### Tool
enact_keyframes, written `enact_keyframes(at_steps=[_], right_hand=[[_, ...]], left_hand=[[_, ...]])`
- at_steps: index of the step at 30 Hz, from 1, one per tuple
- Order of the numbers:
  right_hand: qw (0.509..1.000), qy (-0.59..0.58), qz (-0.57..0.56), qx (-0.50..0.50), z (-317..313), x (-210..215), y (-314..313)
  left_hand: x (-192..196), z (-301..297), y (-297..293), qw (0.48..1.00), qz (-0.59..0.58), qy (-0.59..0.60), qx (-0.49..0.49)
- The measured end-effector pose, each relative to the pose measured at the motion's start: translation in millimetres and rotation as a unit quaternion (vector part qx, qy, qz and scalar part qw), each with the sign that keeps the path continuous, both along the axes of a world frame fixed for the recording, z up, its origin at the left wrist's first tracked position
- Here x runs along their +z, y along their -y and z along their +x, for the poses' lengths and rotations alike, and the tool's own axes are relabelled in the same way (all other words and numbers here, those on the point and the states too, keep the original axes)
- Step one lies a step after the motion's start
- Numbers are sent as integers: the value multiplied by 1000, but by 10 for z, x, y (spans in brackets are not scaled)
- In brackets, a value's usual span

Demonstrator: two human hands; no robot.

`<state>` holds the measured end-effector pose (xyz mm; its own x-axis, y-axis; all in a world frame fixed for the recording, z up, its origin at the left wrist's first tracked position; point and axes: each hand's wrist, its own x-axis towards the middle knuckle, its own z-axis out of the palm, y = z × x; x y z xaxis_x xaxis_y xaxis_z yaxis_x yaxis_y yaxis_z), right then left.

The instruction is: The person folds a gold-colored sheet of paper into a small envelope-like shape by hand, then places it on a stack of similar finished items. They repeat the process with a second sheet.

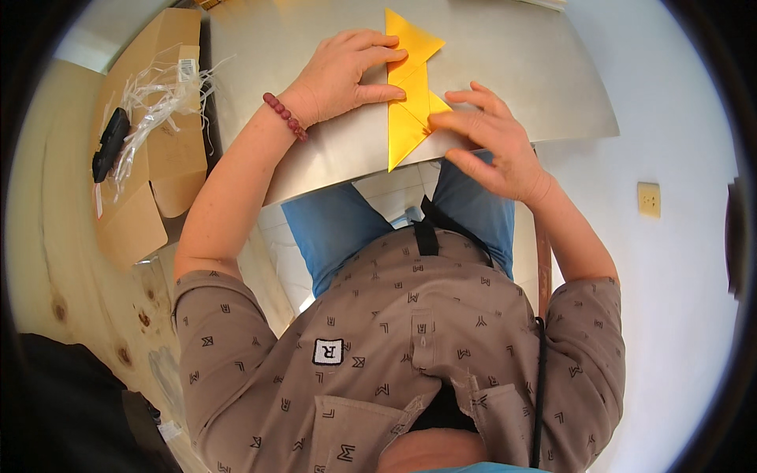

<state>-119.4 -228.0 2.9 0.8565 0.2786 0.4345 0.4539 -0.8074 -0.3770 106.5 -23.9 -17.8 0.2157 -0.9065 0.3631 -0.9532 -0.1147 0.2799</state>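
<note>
A yellow folded paper (415, 85) lies on the grey metal table (520, 71), its lower pointed tip at the near edge. It is a long band with crease lines, a triangular point at each end and flaps jutting out to the right. From the left, my left hand (337, 72) rests its fingertips and thumb on the paper's left side, fingers apart and flat. My right hand (502, 148) is at the lower right flap, with a fingertip touching it and the other fingers spread. A dark red bead bracelet (285, 117) circles my left wrist.
Left of the table stands an open cardboard box (169, 138) with a tangle of clear plastic strips (158, 94) and a black object (111, 144) on it. A white wall with an outlet (649, 200) is at the right. Dark fabric (79, 402) lies at the lower left.
</note>
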Motion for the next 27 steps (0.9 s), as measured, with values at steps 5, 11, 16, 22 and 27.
enact_keyframes(at_steps=[5,11,16,22,27], right_hand=[[999,17,-7,-31,4,-45,-48],[996,21,-80,-28,-3,-52,-109],[997,23,-70,-31,-56,-60,-142],[996,33,-48,-66,-60,-113,-206],[996,50,-31,-72,-59,-127,-205]], left_hand=[[-3,-61,-14,1000,-1,16,10],[17,-144,-44,1000,4,24,15],[51,-323,-122,1000,-1,11,10],[88,-449,-158,1000,0,8,22],[106,-460,-163,1000,12,-2,26]])
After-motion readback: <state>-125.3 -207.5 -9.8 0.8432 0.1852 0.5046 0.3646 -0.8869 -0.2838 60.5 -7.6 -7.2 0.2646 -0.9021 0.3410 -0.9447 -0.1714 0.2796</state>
